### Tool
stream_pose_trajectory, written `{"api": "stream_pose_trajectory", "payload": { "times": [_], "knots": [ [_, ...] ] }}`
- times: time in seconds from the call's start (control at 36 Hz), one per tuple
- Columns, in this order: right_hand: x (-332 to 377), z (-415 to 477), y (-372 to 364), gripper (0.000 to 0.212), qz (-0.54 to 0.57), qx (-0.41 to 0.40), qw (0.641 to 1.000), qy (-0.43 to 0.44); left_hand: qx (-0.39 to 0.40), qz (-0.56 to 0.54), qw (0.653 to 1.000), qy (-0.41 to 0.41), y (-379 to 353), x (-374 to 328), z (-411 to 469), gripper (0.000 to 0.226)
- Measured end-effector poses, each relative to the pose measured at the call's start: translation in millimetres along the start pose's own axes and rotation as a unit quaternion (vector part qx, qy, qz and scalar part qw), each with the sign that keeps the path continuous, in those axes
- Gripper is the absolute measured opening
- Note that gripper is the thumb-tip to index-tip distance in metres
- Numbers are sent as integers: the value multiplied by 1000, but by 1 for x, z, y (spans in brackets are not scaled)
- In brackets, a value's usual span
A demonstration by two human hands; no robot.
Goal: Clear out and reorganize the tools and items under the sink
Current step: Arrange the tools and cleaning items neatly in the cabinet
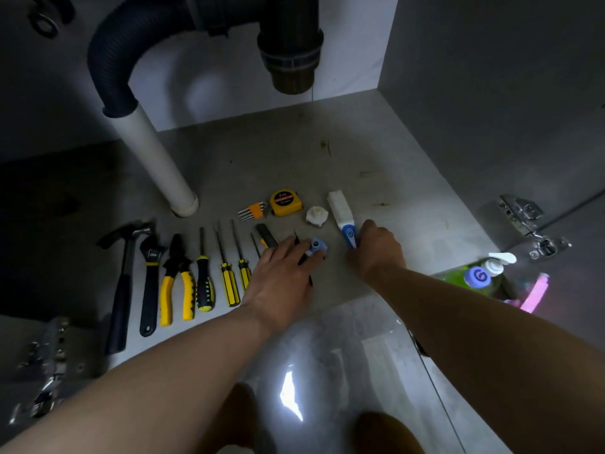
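Tools lie in a row on the grey cabinet floor (294,152): a hammer (122,276), an adjustable wrench (150,280), yellow pliers (178,276) and several yellow-handled screwdrivers (204,280). Behind them sit a hex key set (252,210), a yellow tape measure (284,203) and a white plastic fitting (316,215). My right hand (376,249) grips the blue handle end of a white brush (342,213). My left hand (283,275) lies flat over thin dark tools, its fingertips beside a small blue fitting (317,245).
A white drain pipe (157,162) stands at the left rear, under a black corrugated hose (111,57) and the sink trap (291,54). A green soap bottle (471,276) and a pink item (533,294) stand outside at right. Door hinges (530,224) flank the opening.
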State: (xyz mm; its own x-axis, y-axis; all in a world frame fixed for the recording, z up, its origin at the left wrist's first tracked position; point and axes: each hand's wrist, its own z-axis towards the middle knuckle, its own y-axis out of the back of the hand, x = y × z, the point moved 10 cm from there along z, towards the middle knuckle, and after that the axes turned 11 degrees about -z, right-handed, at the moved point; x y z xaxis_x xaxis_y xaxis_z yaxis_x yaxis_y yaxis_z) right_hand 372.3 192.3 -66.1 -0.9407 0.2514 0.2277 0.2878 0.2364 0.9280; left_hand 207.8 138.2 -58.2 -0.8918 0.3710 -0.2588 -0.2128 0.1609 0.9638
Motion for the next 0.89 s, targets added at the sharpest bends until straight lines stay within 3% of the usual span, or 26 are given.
{"api": "stream_pose_trajectory", "payload": {
  "times": [0.14,0.25,0.33,0.5,0.89],
  "knots": [
    [30,-6,25,34,9,-75,991,114,-1,-12,1000,0,-3,3,1,66],
    [71,-3,23,38,31,-13,976,214,4,-8,1000,3,-6,6,3,67],
    [86,2,12,39,-12,34,973,227,10,-8,1000,17,-9,10,5,63],
    [91,0,3,49,-70,46,967,239,12,-18,1000,19,-9,11,4,63],
    [97,-7,-1,50,-30,67,954,290,21,-32,999,25,-5,6,2,61]
  ]
}}
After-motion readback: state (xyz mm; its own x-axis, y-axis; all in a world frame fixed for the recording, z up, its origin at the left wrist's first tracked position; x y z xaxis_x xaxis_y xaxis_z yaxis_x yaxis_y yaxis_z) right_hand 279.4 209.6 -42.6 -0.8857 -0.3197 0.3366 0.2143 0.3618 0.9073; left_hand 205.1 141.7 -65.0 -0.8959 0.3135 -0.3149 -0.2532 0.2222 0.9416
